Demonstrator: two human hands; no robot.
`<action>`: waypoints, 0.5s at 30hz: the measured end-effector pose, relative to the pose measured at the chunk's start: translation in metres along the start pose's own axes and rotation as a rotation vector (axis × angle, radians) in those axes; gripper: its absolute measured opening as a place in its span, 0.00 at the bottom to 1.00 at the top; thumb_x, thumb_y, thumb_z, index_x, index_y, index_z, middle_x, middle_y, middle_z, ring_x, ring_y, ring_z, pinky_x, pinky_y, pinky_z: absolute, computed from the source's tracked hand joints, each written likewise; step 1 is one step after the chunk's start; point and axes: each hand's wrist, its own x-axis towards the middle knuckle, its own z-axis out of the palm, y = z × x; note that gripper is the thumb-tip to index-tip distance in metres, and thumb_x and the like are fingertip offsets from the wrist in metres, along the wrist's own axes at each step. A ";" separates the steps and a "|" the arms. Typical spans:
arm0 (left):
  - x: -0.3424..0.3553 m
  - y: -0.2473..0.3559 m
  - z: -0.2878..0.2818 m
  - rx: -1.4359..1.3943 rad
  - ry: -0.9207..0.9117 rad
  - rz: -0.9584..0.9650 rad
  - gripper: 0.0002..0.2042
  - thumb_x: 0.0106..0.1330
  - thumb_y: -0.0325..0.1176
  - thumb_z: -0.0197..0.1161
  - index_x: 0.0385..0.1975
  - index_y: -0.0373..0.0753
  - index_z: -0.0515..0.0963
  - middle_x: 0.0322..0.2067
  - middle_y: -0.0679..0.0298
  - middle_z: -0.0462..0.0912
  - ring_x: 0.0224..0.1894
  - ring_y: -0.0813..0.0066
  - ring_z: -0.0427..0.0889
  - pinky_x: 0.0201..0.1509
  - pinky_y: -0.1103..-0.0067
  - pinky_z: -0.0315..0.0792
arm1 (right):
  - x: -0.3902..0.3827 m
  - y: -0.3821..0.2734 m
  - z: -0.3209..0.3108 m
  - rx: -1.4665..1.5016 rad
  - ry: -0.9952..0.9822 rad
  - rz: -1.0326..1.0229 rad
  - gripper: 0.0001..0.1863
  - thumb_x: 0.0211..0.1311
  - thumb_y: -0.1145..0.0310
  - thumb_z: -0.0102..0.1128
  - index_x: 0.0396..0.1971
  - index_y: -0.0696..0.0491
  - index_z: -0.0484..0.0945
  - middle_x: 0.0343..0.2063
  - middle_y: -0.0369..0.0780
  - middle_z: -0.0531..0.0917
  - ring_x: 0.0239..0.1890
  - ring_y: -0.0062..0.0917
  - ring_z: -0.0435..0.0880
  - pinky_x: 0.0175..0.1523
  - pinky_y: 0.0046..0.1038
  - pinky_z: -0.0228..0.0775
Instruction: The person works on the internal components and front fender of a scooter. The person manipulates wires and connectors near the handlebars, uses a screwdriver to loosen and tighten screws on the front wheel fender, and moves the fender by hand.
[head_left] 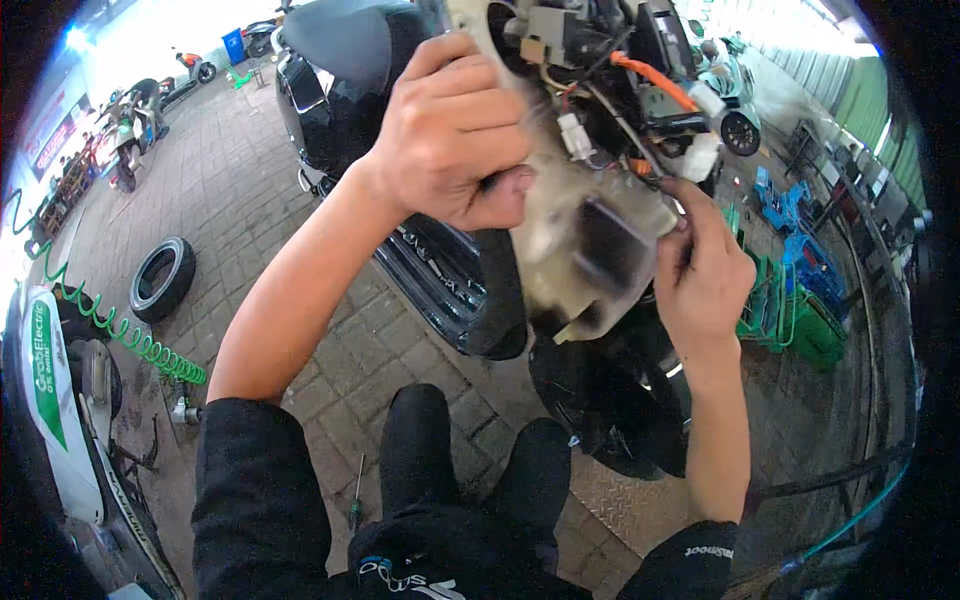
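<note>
A dirty cream plastic panel (pixel 545 250) with dark stains stands tilted at the opened front of a black scooter (pixel 350 60). My left hand (pixel 455 135) is closed in a fist at the panel's upper left edge; what lies inside its fingers is hidden. At the panel's right edge my right hand (pixel 703 270) pinches its corner between thumb and fingers, beside a small shiny bit. Above the panel hang exposed wires, a white connector (pixel 575 137), an orange cable (pixel 655 80) and a grey connector block (pixel 553 35). The panel's lower part looks blurred.
A black front wheel cover (pixel 610 400) sits below the panel. On the paving lie a screwdriver (pixel 356 495) and a loose tire (pixel 163 280). A green coiled air hose (pixel 150 350) hangs at the left. Green and blue crates (pixel 815 325) stand at the right, near a metal rack.
</note>
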 end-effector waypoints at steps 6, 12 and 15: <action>0.004 0.005 0.000 0.040 -0.081 -0.052 0.10 0.39 0.38 0.57 0.10 0.41 0.66 0.15 0.66 0.64 0.22 0.67 0.68 0.41 0.70 0.65 | -0.015 -0.004 -0.001 0.160 -0.195 0.258 0.26 0.49 0.71 0.55 0.52 0.54 0.67 0.15 0.46 0.78 0.18 0.43 0.78 0.26 0.42 0.71; 0.009 0.012 -0.006 0.082 -0.148 -0.107 0.08 0.41 0.37 0.56 0.12 0.41 0.69 0.16 0.65 0.65 0.23 0.66 0.69 0.46 0.66 0.67 | 0.004 -0.018 -0.019 0.054 -0.334 0.258 0.24 0.50 0.71 0.57 0.50 0.48 0.70 0.16 0.45 0.78 0.20 0.42 0.79 0.27 0.42 0.70; 0.009 0.011 -0.015 0.158 -0.178 -0.104 0.07 0.43 0.36 0.56 0.14 0.41 0.71 0.19 0.65 0.69 0.26 0.66 0.72 0.49 0.65 0.67 | 0.013 -0.024 -0.005 -0.037 -0.243 0.049 0.23 0.49 0.71 0.57 0.49 0.46 0.72 0.19 0.42 0.80 0.23 0.39 0.80 0.28 0.39 0.71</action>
